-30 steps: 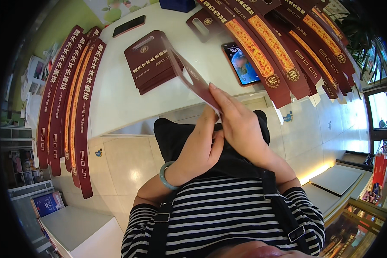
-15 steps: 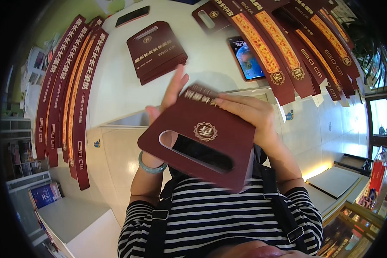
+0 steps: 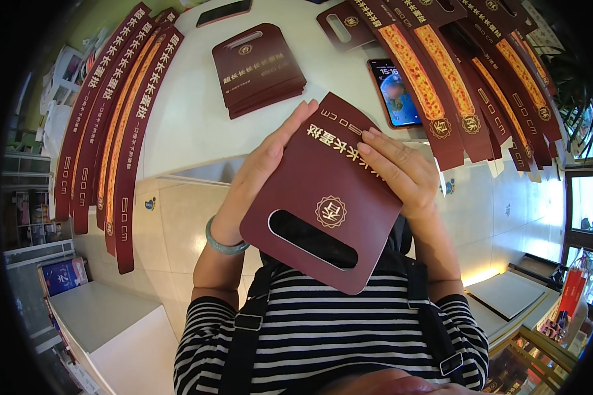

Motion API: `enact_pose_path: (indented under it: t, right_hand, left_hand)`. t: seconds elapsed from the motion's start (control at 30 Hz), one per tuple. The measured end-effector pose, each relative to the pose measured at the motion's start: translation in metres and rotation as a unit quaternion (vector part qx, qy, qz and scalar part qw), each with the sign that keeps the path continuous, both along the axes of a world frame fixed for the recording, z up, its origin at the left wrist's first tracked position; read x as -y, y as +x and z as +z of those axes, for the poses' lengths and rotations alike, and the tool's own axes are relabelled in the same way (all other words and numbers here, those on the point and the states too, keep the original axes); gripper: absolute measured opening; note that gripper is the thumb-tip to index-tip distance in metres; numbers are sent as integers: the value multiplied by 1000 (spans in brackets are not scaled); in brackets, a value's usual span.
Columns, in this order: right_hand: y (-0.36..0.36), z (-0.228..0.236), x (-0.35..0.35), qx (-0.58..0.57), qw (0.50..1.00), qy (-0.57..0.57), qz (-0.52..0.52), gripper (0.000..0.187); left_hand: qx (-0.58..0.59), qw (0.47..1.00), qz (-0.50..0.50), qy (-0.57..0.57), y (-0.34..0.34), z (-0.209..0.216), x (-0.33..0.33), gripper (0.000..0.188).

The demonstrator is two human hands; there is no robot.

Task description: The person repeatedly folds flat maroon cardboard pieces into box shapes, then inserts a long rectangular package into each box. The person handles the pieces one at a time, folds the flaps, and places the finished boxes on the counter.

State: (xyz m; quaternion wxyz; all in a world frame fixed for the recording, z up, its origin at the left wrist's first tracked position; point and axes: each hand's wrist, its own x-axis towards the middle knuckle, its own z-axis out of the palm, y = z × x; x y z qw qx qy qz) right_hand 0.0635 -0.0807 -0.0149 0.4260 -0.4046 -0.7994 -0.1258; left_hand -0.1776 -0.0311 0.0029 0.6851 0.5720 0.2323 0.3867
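A flat maroon cardboard carton piece [image 3: 293, 187] with gold print and a long rounded handle slot is tilted in front of my chest, slot end toward me. Along its left edge lies my left hand [image 3: 260, 164], fingers straight and together, palm against the card; its thumb is hidden. My right hand [image 3: 405, 174] grips the opposite side, with fingers bent over the printed face and the thumb out of sight underneath. Beyond, on the white table [image 3: 171, 125], rests a neat stack of matching maroon pieces [image 3: 260, 76].
Long maroon carton strips [image 3: 128, 158] overhang the table's left edge; more strips [image 3: 435, 85] crowd the right. A lit phone [image 3: 396, 99] lies beside these, a dark phone [image 3: 223, 12] at the back. A single slotted piece [image 3: 349, 27] sits far right. A grey-topped cabinet [image 3: 99, 322] stands lower left.
The carton piece has turned and steadied, its far end now reaching higher over the table edge. My left hand has come from spread fingers to lying along its edge. The view has shifted slightly.
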Motion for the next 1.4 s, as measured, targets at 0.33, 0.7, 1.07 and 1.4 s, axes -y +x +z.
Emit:
enact_pose_path:
  t: [0.33,0.7,1.07,1.4]
  right_hand:
    - [-1,-1,-4,-4,998,53,21,28]
    - [-3,-13,7,-200,970,-132,38,29]
    - [8,-16,-1,-284,922,-259,49,27]
    - [13,-9,-12,37,997,48,52,29]
  left_hand:
    - [39,991,-71,-111,-9,0,15,69]
    - [-92,977,5,191,-2,-28,1,79]
    - [-144,955,85,245,-4,-29,14,75]
    - [-190,935,14,298,-28,-15,-5,74]
